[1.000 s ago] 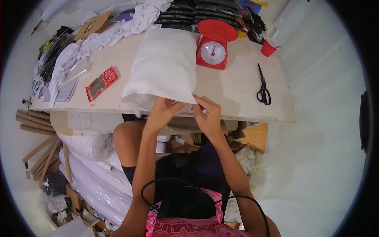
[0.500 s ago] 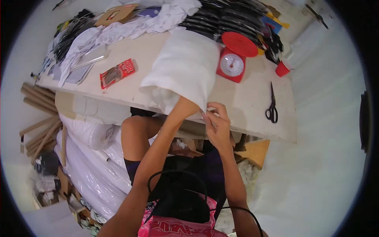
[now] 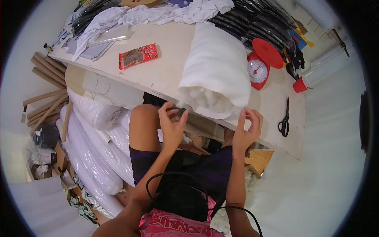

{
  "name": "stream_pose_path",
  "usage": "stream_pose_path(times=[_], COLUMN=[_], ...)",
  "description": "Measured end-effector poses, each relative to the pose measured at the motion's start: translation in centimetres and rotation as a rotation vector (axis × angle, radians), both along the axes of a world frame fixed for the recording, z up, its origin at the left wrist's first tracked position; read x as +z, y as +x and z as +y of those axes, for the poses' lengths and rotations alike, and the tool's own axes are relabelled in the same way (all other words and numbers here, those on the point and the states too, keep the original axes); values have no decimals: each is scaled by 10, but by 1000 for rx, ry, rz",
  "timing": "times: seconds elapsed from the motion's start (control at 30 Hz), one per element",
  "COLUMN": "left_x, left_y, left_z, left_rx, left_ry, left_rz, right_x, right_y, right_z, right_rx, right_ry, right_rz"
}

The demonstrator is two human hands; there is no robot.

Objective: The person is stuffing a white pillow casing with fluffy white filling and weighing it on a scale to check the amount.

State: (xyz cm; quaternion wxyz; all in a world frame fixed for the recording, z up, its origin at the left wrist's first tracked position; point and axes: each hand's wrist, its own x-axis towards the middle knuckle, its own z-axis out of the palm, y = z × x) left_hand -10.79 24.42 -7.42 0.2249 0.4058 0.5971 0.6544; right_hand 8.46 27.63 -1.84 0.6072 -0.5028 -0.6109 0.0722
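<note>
Starting at your left, the cardboard tubes (image 3: 45, 85) lean beside the table (image 3: 169, 75), stiff and brown, and below them lie long rolls wrapped in glossy plastic (image 3: 92, 158). On the pale tabletop a flat red packet (image 3: 138, 56) sits well apart from your work.

Your left hand (image 3: 171, 126) is raised in front of the table edge, fingers curled narrowly around a small dark object (image 3: 181, 112) (too small to say what it is), which is touching or just short of the open end of the white pillow (image 3: 217, 75). Keep that hand close under the opening, because the fluffy filling (image 3: 201, 100) showing there looks loose and would likely spill if the soft cover sags over the edge.

The pillow itself is plump and matte, lying on the table with its near end hanging slightly past the rim, between your two hands. I'd judge it handles like a limp sack: support it rather than pull it.

Your right hand (image 3: 246, 128) is lifted just beside the pillow's near corner, thumb and fingertips pinched together; whether they hold something fine, I cannot tell. Hold the pinch steady and keep both hands level.

Further right stand a red kitchen scale (image 3: 258, 69) with a round dial, a small red cup (image 3: 302, 84), and black scissors (image 3: 284, 118) lying flat.
</note>
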Motion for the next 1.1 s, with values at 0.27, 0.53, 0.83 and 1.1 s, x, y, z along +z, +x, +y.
stream_pose_path(times=[0.27, 0.53, 0.83, 1.1], left_x=[3, 43, 21, -21], left_y=[-18, 5, -18, -13], left_z=[17, 41, 147, 155], left_rx=[-222, -235, -382, -335], left_ry=[77, 141, 52, -94], left_rz=[-230, -70, -306, 323], right_x=[-48, -90, -81, -66], right_y=[-93, -107, -123, -94], right_z=[-34, 3, 2, 10], right_rx=[407, 489, 439, 386], right_ry=[-306, -401, -693, -542], right_rz=[10, -290, -644, -590])
